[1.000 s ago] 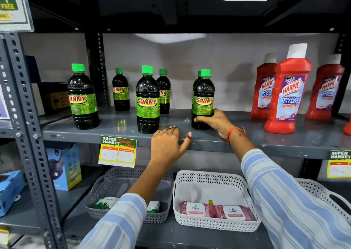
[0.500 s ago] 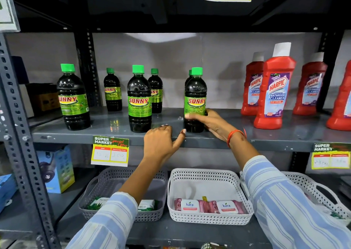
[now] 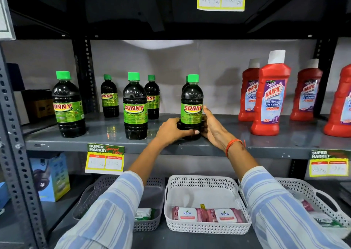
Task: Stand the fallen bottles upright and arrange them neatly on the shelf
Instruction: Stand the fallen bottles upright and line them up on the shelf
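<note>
Several dark Sunny bottles with green caps stand upright on the grey metal shelf [image 3: 247, 146]. The front right Sunny bottle [image 3: 191, 104] stands near the shelf's front edge, and both hands hold its base. My left hand [image 3: 171, 130] wraps the lower left side. My right hand [image 3: 210, 129] presses flat against the lower right side. Another bottle hides almost fully behind it, only its cap edge showing. A front middle bottle [image 3: 135, 106] and a front left bottle [image 3: 68, 104] stand in the front row. Two smaller-looking bottles [image 3: 109, 96] stand behind.
Red Harpic cleaner bottles [image 3: 270, 96] stand upright on the shelf's right part. Price tags [image 3: 104, 158] hang off the shelf's front edge. Below are perforated baskets [image 3: 207, 227] with wipe packs, and a blue box [image 3: 51, 176] at the left. A perforated upright post [image 3: 15, 144] stands at left.
My left hand has left the shelf's front edge and now grips the bottle's lower left. My right hand has shifted from the bottle's front base to its right side.
</note>
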